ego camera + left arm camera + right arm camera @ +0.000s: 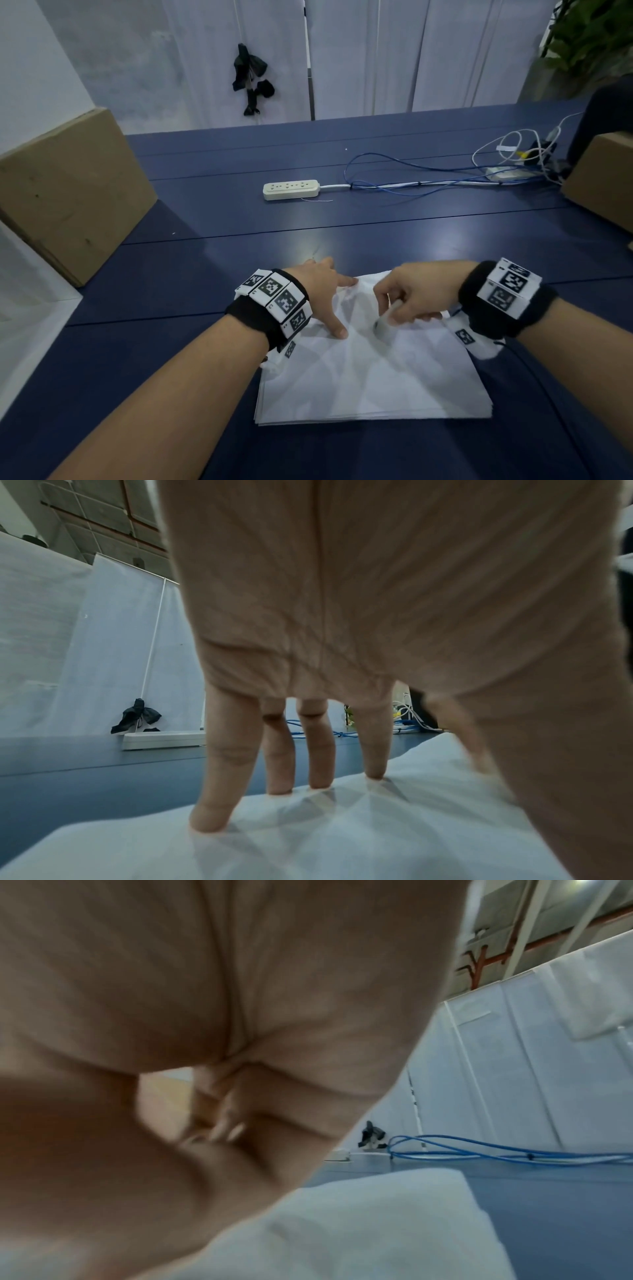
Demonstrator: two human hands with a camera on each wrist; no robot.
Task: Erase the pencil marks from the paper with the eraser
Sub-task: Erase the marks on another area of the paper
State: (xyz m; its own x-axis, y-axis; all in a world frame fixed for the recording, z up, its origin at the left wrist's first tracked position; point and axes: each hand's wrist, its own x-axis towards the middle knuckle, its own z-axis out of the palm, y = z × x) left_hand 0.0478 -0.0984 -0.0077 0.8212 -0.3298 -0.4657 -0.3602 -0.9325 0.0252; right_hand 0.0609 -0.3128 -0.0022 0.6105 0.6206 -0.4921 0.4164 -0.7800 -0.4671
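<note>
Left hand (320, 287) grip spread, straight fingers (227, 772) pressing down on the crumpled top sheet of the paper (373, 373) stack on the blue table (239, 212). Right hand (416, 296) grip pinching one white eraser (383, 324), its tip on the paper. One power strip (291, 189), two cardboard boxes (65, 192), far back.

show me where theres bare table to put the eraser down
Bare blue table lies between the paper and the power strip, and left of the paper toward the cardboard box. The far right is crowded with cables. The left hand and right hand cover the paper's far edge.
</note>
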